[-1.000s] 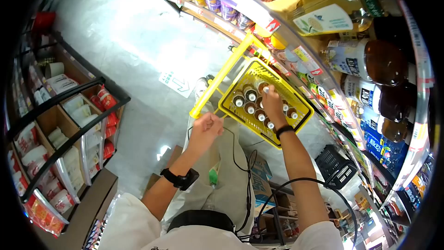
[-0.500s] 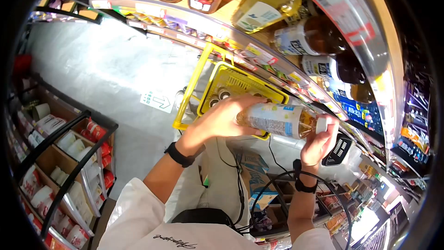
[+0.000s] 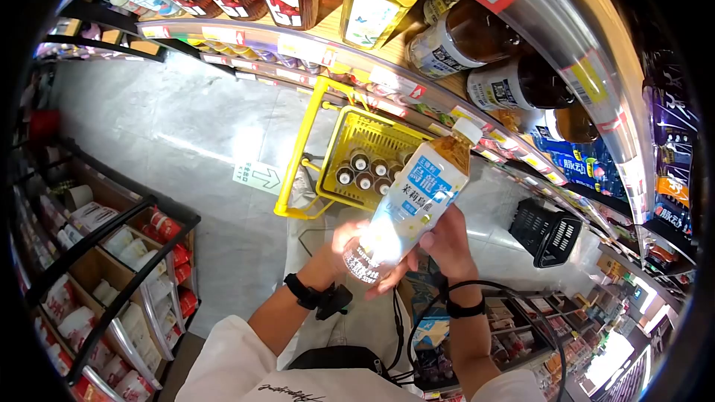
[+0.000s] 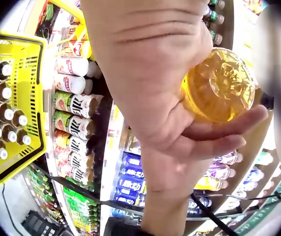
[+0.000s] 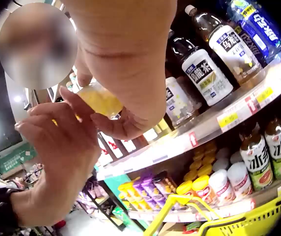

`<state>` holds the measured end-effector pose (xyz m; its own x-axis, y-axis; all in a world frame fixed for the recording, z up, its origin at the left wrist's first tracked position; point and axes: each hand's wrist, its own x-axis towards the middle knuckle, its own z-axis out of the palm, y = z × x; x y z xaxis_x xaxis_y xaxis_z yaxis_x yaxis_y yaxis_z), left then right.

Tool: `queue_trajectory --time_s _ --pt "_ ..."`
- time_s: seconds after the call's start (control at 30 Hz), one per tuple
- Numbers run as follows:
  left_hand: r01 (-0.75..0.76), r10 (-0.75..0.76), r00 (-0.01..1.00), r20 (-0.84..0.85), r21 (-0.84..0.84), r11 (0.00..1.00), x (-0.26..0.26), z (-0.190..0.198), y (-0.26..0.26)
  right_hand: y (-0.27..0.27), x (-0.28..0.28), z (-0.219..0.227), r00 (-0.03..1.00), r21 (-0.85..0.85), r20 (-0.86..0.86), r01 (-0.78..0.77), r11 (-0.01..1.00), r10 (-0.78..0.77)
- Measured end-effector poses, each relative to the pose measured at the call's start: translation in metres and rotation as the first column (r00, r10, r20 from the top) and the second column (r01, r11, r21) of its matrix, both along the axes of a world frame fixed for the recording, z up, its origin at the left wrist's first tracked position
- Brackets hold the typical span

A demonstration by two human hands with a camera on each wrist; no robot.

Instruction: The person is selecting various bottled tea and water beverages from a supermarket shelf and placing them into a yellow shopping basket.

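Yellow basket (image 3: 365, 132) holds capped bottles (image 3: 363, 181) near the tea bottle (image 3: 418, 205).

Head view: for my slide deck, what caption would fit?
Both hands hold a labelled bottle, with a yellow basket of white-capped bottles beyond.

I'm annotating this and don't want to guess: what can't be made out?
Full count of bottles in yellow basket: head view, held bottle blocks some; left wrist view, left edge crops it.
Label on held bottle: left wrist view, left hand hides it.
Most of held bottle: right wrist view, right hand covers it.
Print on shelf tags: head view, too small.
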<state>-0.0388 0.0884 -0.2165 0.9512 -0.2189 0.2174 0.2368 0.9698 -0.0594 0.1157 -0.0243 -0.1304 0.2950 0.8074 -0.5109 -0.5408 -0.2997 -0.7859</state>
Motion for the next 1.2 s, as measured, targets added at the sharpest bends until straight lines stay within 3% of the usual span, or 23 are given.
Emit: queue_trajectory --time_s 0.13,0.17,0.23,0.27,0.3,0.33,0.43,0.47,0.57,0.6,0.63,0.67,0.7,0.73,0.8,0.83,0.87,0.9,0.93,1.03,1.1,1.17,1.2 --pt "-0.026 0.026 0.998 0.049 -0.009 1.0 0.001 -0.007 -0.01 -0.018 0.0 -0.008 0.999 -0.031 0.002 0.041 0.999 -0.041" --pt "-0.033 0.033 0.999 0.004 0.153 0.988 -0.001 -0.01 -0.01 -0.021 0.004 -0.009 0.999 -0.01 0.014 0.05 0.999 -0.05" --pt "-0.086 0.127 0.989 -0.072 0.422 0.903 0.0 -0.004 -0.009 -0.021 0.012 -0.009 0.922 0.119 0.378 -0.143 0.983 0.088" --pt "-0.088 0.162 0.981 -0.104 0.506 0.858 0.002 -0.003 -0.009 -0.007 0.013 0.021 0.98 0.028 0.18 -0.094 0.995 0.087" --pt "-0.099 0.206 0.971 -0.118 0.589 0.802 0.006 -0.002 -0.008 -0.007 0.016 0.031 0.972 0.055 0.221 -0.091 0.994 0.076" --pt "-0.098 0.226 0.96 -0.162 0.564 0.82 0.007 0.007 -0.002 -0.012 0.018 0.037 0.933 -0.024 0.329 -0.147 0.989 0.147" --pt "-0.203 0.39 0.919 -0.051 0.788 0.582 0.017 0.006 0.01 -0.008 0.032 0.07 0.831 -0.095 0.497 -0.233 0.968 0.249" --pt "-0.257 0.445 0.895 -0.032 0.777 0.574 0.023 0.01 0.013 -0.009 0.034 0.076 0.728 -0.158 0.612 -0.271 0.95 0.31" --pt "-0.223 0.524 0.837 -0.156 0.778 0.588 0.026 0.011 0.026 -0.016 0.034 0.082 0.724 0.093 0.689 -0.14 0.986 0.038" --pt "-0.185 0.518 0.836 -0.18 0.798 0.574 0.022 0.015 0.033 -0.024 0.039 0.085 0.906 0.085 0.424 -0.034 0.996 -0.005" --pt "-0.147 0.514 0.834 -0.203 0.815 0.56 0.02 0.022 0.042 -0.016 0.046 0.111 0.538 -0.064 0.823 -0.227 0.972 0.18" --pt "-0.138 0.515 0.832 -0.207 0.823 0.552 0.017 0.015 0.048 -0.017 0.051 0.126 0.052 -0.233 0.966 -0.245 0.941 0.253" --pt "-0.122 0.512 0.831 -0.217 0.827 0.549 0.01 0.003 0.049 -0.024 0.056 0.136 -0.442 -0.392 0.851 -0.17 0.904 0.286" --pt "-0.107 0.522 0.816 -0.247 0.824 0.557 0.004 -0.007 0.051 -0.028 0.063 0.146 -0.161 -0.345 0.932 -0.123 0.931 0.324" --pt "-0.096 0.528 0.801 -0.282 0.81 0.579 -0.009 -0.02 0.056 -0.01 0.086 0.191 -0.269 -0.372 0.9 -0.059 0.926 0.344" --pt "-0.085 0.536 0.788 -0.304 0.808 0.583 -0.015 -0.025 0.058 -0.001 0.094 0.201 -0.758 -0.461 0.59 -0.035 0.887 0.277" --pt "-0.086 0.531 0.792 -0.3 0.807 0.584 -0.021 -0.028 0.061 0.021 0.091 0.208 -0.036 0.044 0.999 0.084 0.995 -0.041" --pt "-0.079 0.535 0.781 -0.322 0.799 0.596 -0.028 -0.03 0.064 0.05 0.103 0.205 0.111 0.43 0.9 -0.064 0.9 -0.422" --pt "-0.072 0.539 0.768 -0.344 0.791 0.607 -0.034 -0.03 0.068 0.054 0.113 0.216 -0.043 0.229 0.971 -0.101 0.968 -0.235" --pt "0.014 0.507 0.744 -0.436 0.768 0.64 -0.048 -0.019 0.085 0.085 0.108 0.236 0.109 0.254 0.955 0.175 0.951 -0.275" --pt "-0.016 0.517 0.751 -0.411 0.771 0.636 -0.058 -0.022 0.092 0.096 0.117 0.24 0.017 0.173 0.983 0.21 0.962 -0.18" --pt "-0.054 0.542 0.749 -0.381 0.78 0.624 -0.065 -0.025 0.1 0.118 0.121 0.242 0.102 0.187 0.971 0.255 0.949 -0.218" --pt "-0.056 0.539 0.753 -0.378 0.779 0.624 -0.069 -0.026 0.106 0.123 0.132 0.237 0.027 0.188 0.98 0.184 0.965 -0.196"
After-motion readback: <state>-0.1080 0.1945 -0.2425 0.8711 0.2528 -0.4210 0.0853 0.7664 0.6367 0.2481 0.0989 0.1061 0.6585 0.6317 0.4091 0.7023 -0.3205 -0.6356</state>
